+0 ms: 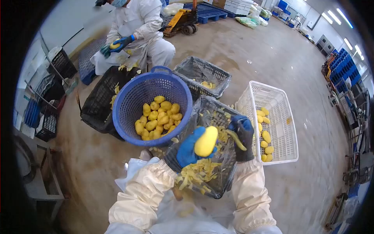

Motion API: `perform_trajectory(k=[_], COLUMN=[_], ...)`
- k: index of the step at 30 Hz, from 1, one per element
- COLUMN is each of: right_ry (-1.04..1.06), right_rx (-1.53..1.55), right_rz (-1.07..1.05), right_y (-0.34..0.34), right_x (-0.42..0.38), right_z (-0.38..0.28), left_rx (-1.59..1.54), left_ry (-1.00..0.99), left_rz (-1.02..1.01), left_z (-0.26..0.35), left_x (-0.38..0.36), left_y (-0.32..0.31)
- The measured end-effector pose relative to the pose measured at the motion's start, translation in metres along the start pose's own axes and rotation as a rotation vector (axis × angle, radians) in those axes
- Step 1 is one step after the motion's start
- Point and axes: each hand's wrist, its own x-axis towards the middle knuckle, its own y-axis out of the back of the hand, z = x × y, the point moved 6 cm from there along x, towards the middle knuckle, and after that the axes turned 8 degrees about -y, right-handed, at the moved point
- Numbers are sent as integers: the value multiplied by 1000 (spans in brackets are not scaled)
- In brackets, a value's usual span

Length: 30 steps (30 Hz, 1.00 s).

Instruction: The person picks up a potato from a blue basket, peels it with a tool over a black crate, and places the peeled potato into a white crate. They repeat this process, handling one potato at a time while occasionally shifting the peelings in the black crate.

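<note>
A peeled yellow potato (pixel 206 142) rests in my left hand (pixel 190 150), whose blue-gloved fingers are wrapped round it from below. Just to its right, my right hand (pixel 243 137) is closed in a dark glove. A long strip of peel (pixel 236 140) hangs at its fingers; the tool or object inside the fist is hidden. Beneath both hands stands a black crate lined with clear plastic (pixel 228 177), with a heap of potato peelings (pixel 198 173) in it.
Left of my hands, a blue basket (pixel 120 113) holds many potatoes. A white crate (pixel 290 132) with several potatoes stands at right. More black crates (pixel 99 103) (pixel 224 76) hold peelings. Across from me a co-worker (pixel 140 23) holds a potato. A pallet truck (pixel 181 21) stands behind.
</note>
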Motion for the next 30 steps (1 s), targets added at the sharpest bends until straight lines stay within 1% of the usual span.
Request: perform_trajectory(k=[2,3,5,6,8,9,11,12,14,15,17,18,19,20,21,22,23,24,25,26,27,28,29,30], right_ry=[-71,-41,321,318,-71,-71,37,40,114,112,76,76,5,-64,-64,20,103,104,107,109,70,20,-27,-25], right_rx=[-75,-184,-603,-602,-148,-148,9,12,-57,-60,-346,-343,-262,-183,-185,-92,5,9,-2,-17,-15,-120,-225,-225], right_rz=[-81,-262,-485,-484,-215,-212,61,65,-85,-93,-457,-457,-364,-268,-266,-94,78,81,22,-42,-151,-249,-346,-348], right_y=[-22,-39,-76,-72,-29,-15,24,20,-11,-25,-70,-69,-61,-50,-35,-4,18,15,5,-5,-20,-42,-59,-59], right_x=[-16,-28,-54,-48,-14,-2,15,10,-12,-24,-50,-46,-36,-27,-13,6,13,9,1,-5,-11,-27,-39,-37], right_z=[7,14,0,2,23,24,17,14,-2,-1,13,12,13,14,16,16,14,10,1,-3,5,9,10,10], left_rx=[-207,-267,-214,-214,-64,11,156,160,-14,-17,-201,221,222,77,-69,-141,-55,-132,-211,-273,-337,-227,-227,176], left_ry=[-136,-174,-229,-227,-151,-114,-98,-95,-295,-303,-312,-392,-387,-250,-117,13,26,20,14,-23,-64,-150,-157,-351], left_rz=[107,102,147,150,153,151,84,82,188,191,172,130,131,143,153,157,-15,-13,-14,49,115,127,129,56], left_z=[17,19,23,20,6,2,0,3,23,25,27,35,31,19,8,-9,-17,-15,-10,-3,7,19,18,25], left_x=[1,8,9,8,3,2,6,6,5,7,11,6,3,0,-1,4,9,9,9,9,7,5,3,1], left_y=[3,14,22,22,19,18,15,10,1,4,18,16,16,17,10,19,20,18,13,14,12,3,6,7])
